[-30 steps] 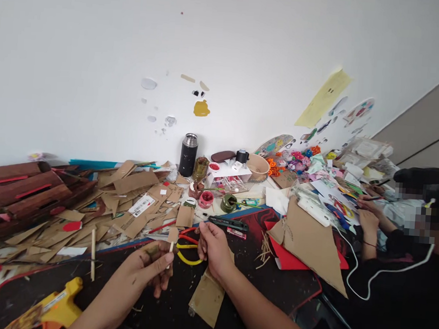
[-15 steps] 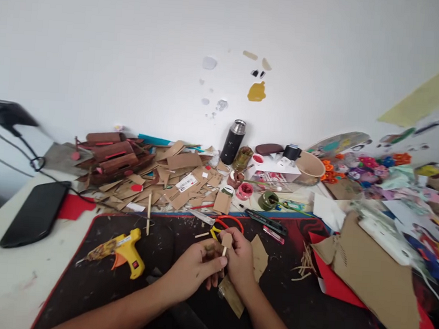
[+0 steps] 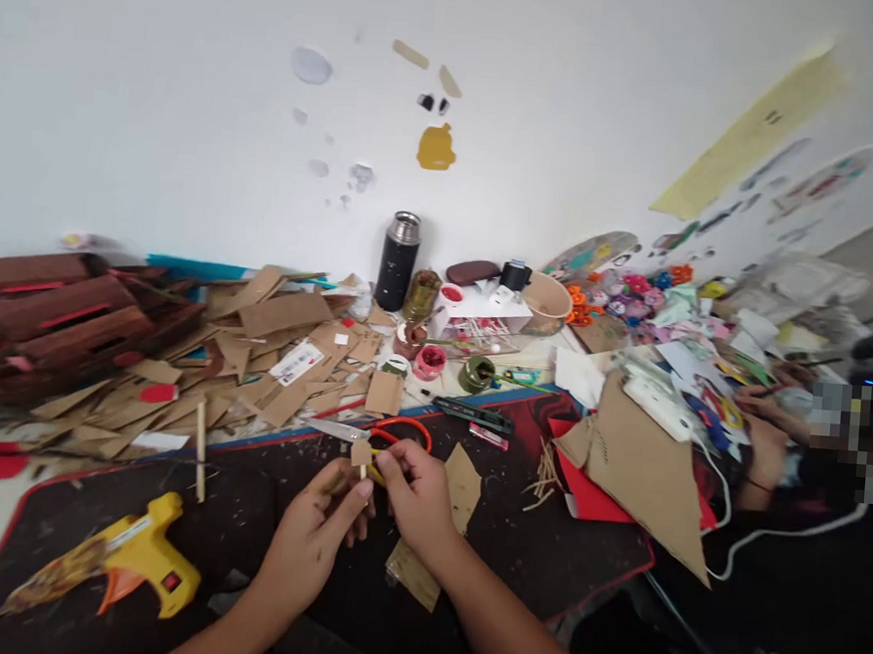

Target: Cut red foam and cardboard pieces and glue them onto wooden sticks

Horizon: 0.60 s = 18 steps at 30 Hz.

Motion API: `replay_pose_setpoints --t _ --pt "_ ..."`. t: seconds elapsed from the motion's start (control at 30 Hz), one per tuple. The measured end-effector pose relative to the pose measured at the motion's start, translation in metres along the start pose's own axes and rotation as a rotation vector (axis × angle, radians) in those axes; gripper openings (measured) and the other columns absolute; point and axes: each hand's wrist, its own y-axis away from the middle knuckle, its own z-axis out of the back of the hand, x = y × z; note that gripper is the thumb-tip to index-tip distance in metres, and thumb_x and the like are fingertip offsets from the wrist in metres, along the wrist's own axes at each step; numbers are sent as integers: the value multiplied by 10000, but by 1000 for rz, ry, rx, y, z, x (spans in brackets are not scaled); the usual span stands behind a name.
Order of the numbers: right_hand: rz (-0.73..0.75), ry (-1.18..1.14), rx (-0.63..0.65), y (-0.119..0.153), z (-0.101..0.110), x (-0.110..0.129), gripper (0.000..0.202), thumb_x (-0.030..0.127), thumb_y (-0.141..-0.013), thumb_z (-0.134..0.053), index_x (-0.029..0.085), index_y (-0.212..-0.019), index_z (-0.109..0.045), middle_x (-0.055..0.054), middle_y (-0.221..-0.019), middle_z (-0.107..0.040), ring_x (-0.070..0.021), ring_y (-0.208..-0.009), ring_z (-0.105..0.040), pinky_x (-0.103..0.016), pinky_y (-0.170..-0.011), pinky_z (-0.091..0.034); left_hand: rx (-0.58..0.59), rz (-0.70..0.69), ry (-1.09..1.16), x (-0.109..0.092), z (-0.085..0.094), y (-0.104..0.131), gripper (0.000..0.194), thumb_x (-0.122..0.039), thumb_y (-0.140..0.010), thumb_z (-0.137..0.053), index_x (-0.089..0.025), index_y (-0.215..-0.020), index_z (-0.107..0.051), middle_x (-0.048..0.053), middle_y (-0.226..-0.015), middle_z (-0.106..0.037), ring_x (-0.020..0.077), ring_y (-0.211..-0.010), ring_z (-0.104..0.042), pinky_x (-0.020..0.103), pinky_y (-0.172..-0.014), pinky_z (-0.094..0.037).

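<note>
Between the fingertips of my left hand is a short light stick with a small cardboard piece at its top. The hand is closed on the stick, and brown smears show on its fingers. My right hand is just to the right, fingers bent together near the cardboard piece; whether it grips anything is hidden. Orange-handled scissors lie just beyond both hands. Under and beside my right wrist are a cardboard scrap and a taped brown piece.
A yellow glue gun lies on the dark mat at the left. Cardboard scraps, paint jars and a black flask stand behind. A large cardboard sheet is at the right, with another person's arm beyond.
The view has turned to the right, so things appear further left and a person shows at the right edge. My right hand has moved slightly away from the stick and cardboard piece.
</note>
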Motion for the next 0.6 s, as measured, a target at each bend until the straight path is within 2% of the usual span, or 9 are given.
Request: replay_pose_setpoints --t 0.33,0.47,0.6 --pt "65 94 -6 -1 -1 3 379 535 -1020 -621 228 -810 -693 19 -608 -545 -163 -566 -469 -271 -550 -337 -42 -18 35 -3 1 1 564 -776 -847 -751 -230 -779 -628 -12 -644 -648 150 -506 -607 265 -480 -506" --pt "26 83 5 1 1 1 418 587 -1025 -594 230 -826 -678 23 -590 -518 -163 -512 -450 -276 -501 -326 -76 -26 70 -7 0 0 541 -742 -851 -766 -234 -776 -598 -18 -656 -633 140 -514 -593 259 -491 -486" --pt "13 81 17 1 4 3 482 667 -1007 -591 229 -820 -668 16 -582 -533 -165 -478 -467 -282 -473 -347 -88 1 143 -4 1 -9 593 -797 -826 -758 -237 -799 -567 -29 -638 -619 126 -487 -565 244 -468 -438"
